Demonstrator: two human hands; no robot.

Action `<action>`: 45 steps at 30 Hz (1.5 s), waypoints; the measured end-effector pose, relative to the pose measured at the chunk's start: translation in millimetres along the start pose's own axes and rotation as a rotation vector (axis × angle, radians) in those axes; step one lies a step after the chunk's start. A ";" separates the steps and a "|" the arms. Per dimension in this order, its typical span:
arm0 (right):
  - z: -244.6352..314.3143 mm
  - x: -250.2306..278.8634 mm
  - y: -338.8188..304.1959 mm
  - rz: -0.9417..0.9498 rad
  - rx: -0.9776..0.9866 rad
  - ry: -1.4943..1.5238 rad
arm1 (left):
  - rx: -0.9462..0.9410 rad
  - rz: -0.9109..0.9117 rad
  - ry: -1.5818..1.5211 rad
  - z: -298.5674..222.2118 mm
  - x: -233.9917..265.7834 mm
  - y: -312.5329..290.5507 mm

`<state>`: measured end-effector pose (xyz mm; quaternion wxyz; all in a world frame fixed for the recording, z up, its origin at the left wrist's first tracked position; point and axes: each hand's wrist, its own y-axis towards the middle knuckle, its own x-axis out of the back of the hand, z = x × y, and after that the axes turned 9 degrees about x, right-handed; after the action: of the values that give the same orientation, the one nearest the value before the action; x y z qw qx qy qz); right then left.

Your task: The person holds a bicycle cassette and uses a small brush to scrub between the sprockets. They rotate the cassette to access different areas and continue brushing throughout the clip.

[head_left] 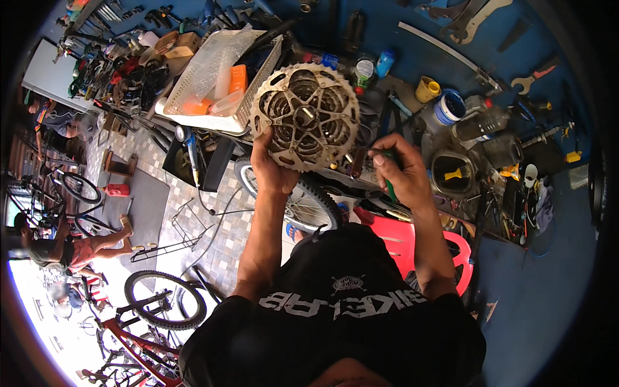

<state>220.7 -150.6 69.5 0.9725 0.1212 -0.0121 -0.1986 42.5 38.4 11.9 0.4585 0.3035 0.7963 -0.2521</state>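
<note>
Two hands of yours are in view, raised over the bench. Your left hand (274,166) is closed around the lower left rim of a cassette (289,117) and holds it up with its broad face toward you; some of the fingers are hidden, so you cannot tell how they lie behind it. The cassette looks brown and grimy between its spokes, with the big cog nearest you. Your right hand (403,173) is curled around a slim tool (391,189) with a green handle, thumb and forefinger pinched near its upper end — the tool is just to the right of the cassette, apart from it.

Beyond the cassette, to the left, is a white basket (201,123) with an orange box (238,79) in it. On the bench to the right stand a yellow cup (426,90), a blue tub (443,115) and a bottle (482,124), and nearer you is a tray with a yellow brush (454,174). A spanner (534,77) hangs on the blue wall. Below your hands are a wheel (329,205) and a red chair (394,237); a red bike (127,343) stands at the lower left, near a person (50,253)
</note>
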 end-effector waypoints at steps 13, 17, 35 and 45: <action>86.5 -57.1 34.2 0.134 0.753 -1.111 | -0.166 0.027 0.077 -9.1 -51.0 -57.2; 85.4 -60.7 35.6 0.184 0.737 -1.139 | -0.192 0.025 0.102 -8.7 -51.5 -60.2; 88.4 -69.7 35.3 0.188 0.780 -1.222 | -0.337 -0.033 0.293 -6.5 -55.0 -64.8; 79.7 -58.2 39.1 0.338 0.848 -1.273 | -0.244 -0.030 0.483 -10.9 -54.8 -71.4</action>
<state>176.4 -111.4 157.7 0.6662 0.3415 -0.6605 -0.0573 6.8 -17.1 74.0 0.2847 0.2854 0.9115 -0.0815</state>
